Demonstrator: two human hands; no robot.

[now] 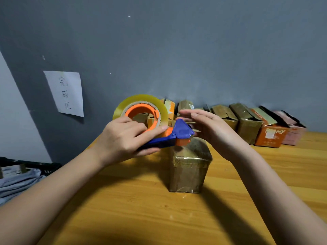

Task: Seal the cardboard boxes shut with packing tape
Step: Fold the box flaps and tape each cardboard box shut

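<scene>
Standing upright on the wooden table (123,209), the taped cardboard box (190,167) has its top partly hidden by the tape dispenser (169,137). The left hand (123,137) grips the dispenser's blue handle, fingers curled round it. The right hand (207,128) hovers flat, fingers straight, behind the dispenser. Farther back, a blurred row of boxes (247,122) lines the grey wall (177,50).

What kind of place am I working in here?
Likely a small improvised packing station, not a warehouse: a wooden table against a grey wall, a row of small cardboard boxes waiting along it, and a handwritten paper sign taped up.
</scene>
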